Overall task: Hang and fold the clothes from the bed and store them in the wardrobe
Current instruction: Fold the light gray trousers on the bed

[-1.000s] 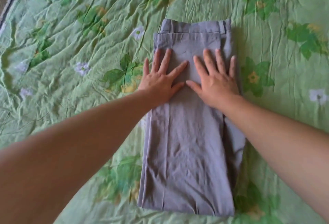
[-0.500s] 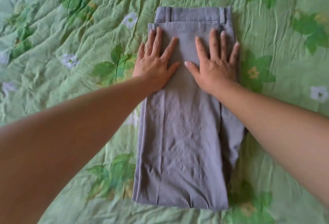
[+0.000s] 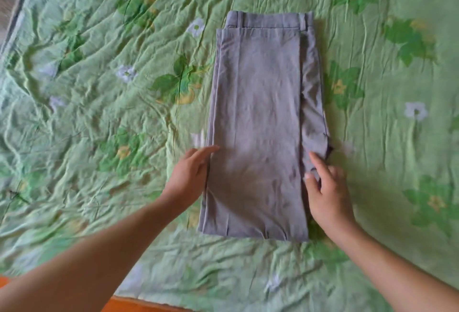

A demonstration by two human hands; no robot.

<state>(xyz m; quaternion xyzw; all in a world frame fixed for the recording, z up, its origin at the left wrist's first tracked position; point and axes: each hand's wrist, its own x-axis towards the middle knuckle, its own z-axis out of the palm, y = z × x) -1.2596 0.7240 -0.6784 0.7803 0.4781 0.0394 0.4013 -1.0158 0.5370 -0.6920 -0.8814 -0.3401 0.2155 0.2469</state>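
Grey trousers point(image 3: 260, 125) folded lengthwise on bed point(image 3: 99, 88). Left hand point(image 3: 191, 175) fingers straight at left edge, right hand point(image 3: 327, 195) fingers loosely spread, touching right edge. Cross-fold, wardrobe storage remain.

Lying flat on the wrinkled green flowery bed cover point(image 3: 99, 103): grey trousers point(image 3: 258, 118), folded long and thin, belt end far away. At their left edge, touching with straight fingers: left hand point(image 3: 190, 177). At the right edge, fingertips on the cloth: right hand point(image 3: 326, 195).
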